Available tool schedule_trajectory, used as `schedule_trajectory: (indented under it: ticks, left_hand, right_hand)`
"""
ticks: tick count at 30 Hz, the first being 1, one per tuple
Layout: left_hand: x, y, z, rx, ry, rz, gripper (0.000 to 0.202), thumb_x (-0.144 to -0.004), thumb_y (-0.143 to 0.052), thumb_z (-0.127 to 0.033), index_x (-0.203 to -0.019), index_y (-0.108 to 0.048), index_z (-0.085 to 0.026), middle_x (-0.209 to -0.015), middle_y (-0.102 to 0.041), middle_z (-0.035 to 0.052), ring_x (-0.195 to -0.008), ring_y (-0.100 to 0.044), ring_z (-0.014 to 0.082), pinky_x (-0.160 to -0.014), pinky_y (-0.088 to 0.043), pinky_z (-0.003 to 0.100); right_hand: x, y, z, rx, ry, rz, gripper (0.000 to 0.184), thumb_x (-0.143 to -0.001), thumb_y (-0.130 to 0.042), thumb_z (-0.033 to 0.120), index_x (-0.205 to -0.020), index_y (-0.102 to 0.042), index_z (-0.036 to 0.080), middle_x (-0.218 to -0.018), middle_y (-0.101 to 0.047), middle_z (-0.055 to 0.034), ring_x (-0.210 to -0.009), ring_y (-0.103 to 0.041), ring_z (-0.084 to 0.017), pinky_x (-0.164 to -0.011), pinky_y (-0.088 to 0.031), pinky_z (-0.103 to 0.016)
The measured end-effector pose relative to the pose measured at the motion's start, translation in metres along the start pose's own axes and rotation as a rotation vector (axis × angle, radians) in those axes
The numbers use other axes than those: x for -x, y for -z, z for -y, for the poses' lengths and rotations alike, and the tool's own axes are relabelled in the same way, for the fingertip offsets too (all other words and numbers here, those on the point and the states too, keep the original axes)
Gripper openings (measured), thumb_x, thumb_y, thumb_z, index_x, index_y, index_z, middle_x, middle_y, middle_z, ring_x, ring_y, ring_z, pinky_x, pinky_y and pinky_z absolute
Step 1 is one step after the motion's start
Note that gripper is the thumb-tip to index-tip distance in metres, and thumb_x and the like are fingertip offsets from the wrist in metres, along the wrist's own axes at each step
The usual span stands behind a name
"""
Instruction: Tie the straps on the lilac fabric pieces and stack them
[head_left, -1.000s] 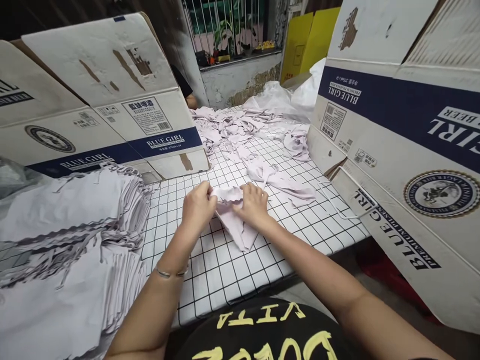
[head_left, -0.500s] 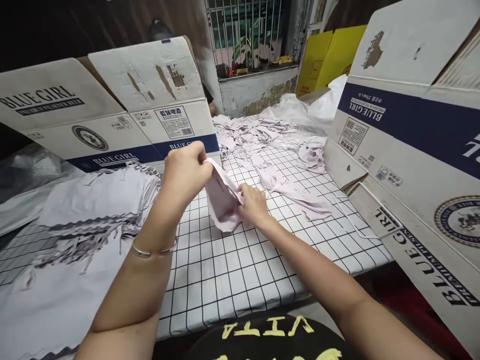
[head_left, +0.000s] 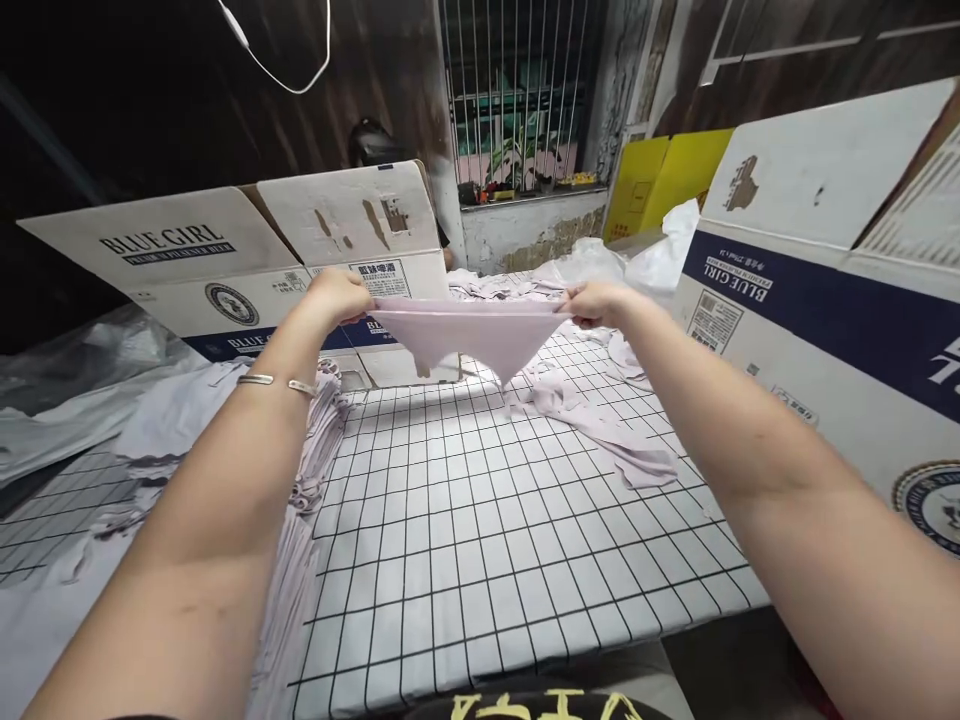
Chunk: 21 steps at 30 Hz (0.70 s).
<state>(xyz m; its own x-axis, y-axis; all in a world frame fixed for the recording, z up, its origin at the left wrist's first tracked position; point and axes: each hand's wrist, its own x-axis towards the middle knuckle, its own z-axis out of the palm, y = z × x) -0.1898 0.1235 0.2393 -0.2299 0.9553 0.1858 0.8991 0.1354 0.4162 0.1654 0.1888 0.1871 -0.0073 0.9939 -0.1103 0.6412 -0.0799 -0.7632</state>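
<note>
- Your left hand (head_left: 339,297) pinched one end of a pale pink cloth (head_left: 469,330), upper centre.
- Your right hand (head_left: 596,303) gripped the other, pulling it taut.
- Stacked cloths (head_left: 174,415) lay lower left.

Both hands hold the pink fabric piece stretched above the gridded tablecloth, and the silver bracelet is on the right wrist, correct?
No: in the head view, the silver bracelet is on the left wrist. Left hand and right hand do hold the pink fabric piece stretched above the gridded tablecloth.
</note>
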Motion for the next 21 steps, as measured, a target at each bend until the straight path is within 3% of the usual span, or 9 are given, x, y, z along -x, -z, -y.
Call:
schedule_trajectory:
  ticks: [2, 4, 5, 6, 11, 14, 16, 19, 21]
  left_hand:
    - [0.022, 0.002, 0.001, 0.02, -0.003, -0.04, 0.008, -0.07, -0.055, -0.01, -0.077, -0.059, -0.01, -0.062, -0.053, 0.0002, -0.056, -0.047, 0.0093, -0.057, -0.036, 0.023]
    - [0.061, -0.01, 0.011, 0.026, -0.038, -0.063, 0.007, -0.069, -0.056, -0.012, -0.074, -0.06, -0.014, -0.06, -0.053, -0.0011, -0.057, -0.047, 0.0111, -0.054, -0.034, 0.023]
    - [0.085, -0.022, 0.02, 0.023, -0.06, -0.064, 0.004, -0.069, -0.057, -0.014, -0.07, -0.06, -0.016, -0.059, -0.053, -0.0011, -0.057, -0.048, 0.0127, -0.053, -0.033, 0.023]
    - [0.113, -0.037, 0.03, 0.014, -0.091, -0.059, 0.004, -0.069, -0.057, -0.017, -0.068, -0.061, -0.018, -0.06, -0.055, -0.001, -0.06, -0.049, 0.0141, -0.053, -0.032, 0.024]
    - [0.255, -0.13, 0.082, -0.182, -0.015, 0.272, 0.024, -0.082, -0.046, -0.028, -0.063, -0.058, -0.021, -0.066, -0.062, 0.0025, -0.063, -0.055, 0.019, -0.054, -0.03, 0.027]
    - [0.309, -0.149, 0.1, -0.295, -0.062, 0.313, 0.026, -0.084, -0.042, -0.023, -0.062, -0.055, -0.021, -0.072, -0.063, 0.0042, -0.072, -0.059, 0.021, -0.058, -0.032, 0.029]
    - [0.323, -0.14, 0.105, -0.288, -0.074, 0.399, 0.026, -0.085, -0.044, -0.026, -0.062, -0.056, -0.021, -0.073, -0.063, 0.0041, -0.074, -0.059, 0.0217, -0.059, -0.033, 0.029]
    - [0.31, -0.117, 0.101, -0.099, -0.084, 0.544, 0.029, -0.087, -0.05, -0.042, -0.07, -0.062, -0.022, -0.077, -0.064, 0.0025, -0.072, -0.059, 0.0198, -0.06, -0.037, 0.028]
    - [0.284, -0.117, 0.086, 0.023, -0.106, 0.433, 0.034, -0.088, -0.049, -0.051, -0.075, -0.062, -0.022, -0.08, -0.063, 0.0025, -0.073, -0.058, 0.0187, -0.064, -0.04, 0.029]
  right_hand:
    - [0.013, 0.01, 0.006, -0.018, 0.05, -0.037, 0.044, -0.089, -0.029, 0.027, -0.051, -0.042, 0.008, -0.064, -0.052, 0.0007, -0.053, -0.048, 0.003, -0.05, -0.03, -0.022]
    - [0.037, 0.007, -0.008, -0.023, 0.133, -0.031, 0.031, -0.086, -0.043, 0.018, -0.056, -0.045, 0.009, -0.065, -0.054, 0.0002, -0.058, -0.051, 0.0, -0.052, -0.032, -0.021]
    - [0.053, 0.001, -0.022, -0.018, 0.173, -0.006, 0.018, -0.077, -0.059, 0.01, -0.063, -0.049, 0.012, -0.065, -0.056, 0.0007, -0.058, -0.051, -0.003, -0.051, -0.033, -0.02]
    - [0.07, -0.009, -0.039, -0.005, 0.197, 0.039, 0.018, -0.068, -0.066, 0.003, -0.068, -0.052, 0.015, -0.065, -0.056, 0.0017, -0.057, -0.05, -0.006, -0.05, -0.034, -0.019]
    - [0.164, -0.084, -0.148, 0.166, 0.063, 0.188, 0.018, -0.063, -0.057, 0.004, -0.068, -0.048, 0.019, -0.064, -0.048, 0.004, -0.059, -0.047, -0.011, -0.054, -0.035, -0.023]
    - [0.205, -0.102, -0.186, 0.231, 0.021, 0.262, 0.016, -0.063, -0.051, 0.006, -0.069, -0.048, 0.021, -0.068, -0.052, 0.0021, -0.064, -0.05, -0.014, -0.059, -0.038, -0.025]
    - [0.221, -0.094, -0.19, 0.256, 0.06, 0.358, 0.014, -0.066, -0.057, 0.011, -0.073, -0.053, 0.022, -0.075, -0.057, -0.0006, -0.071, -0.054, -0.017, -0.064, -0.042, -0.028]
    - [0.236, -0.078, -0.171, 0.277, 0.248, 0.559, 0.028, -0.071, -0.072, 0.031, -0.097, -0.065, 0.027, -0.11, -0.062, -0.0081, -0.104, -0.058, -0.026, -0.085, -0.048, -0.037]
    - [0.243, -0.086, -0.153, 0.286, 0.394, 0.606, 0.048, -0.078, -0.069, 0.046, -0.123, -0.06, 0.033, -0.14, -0.049, -0.0083, -0.13, -0.043, -0.03, -0.102, -0.04, -0.045]
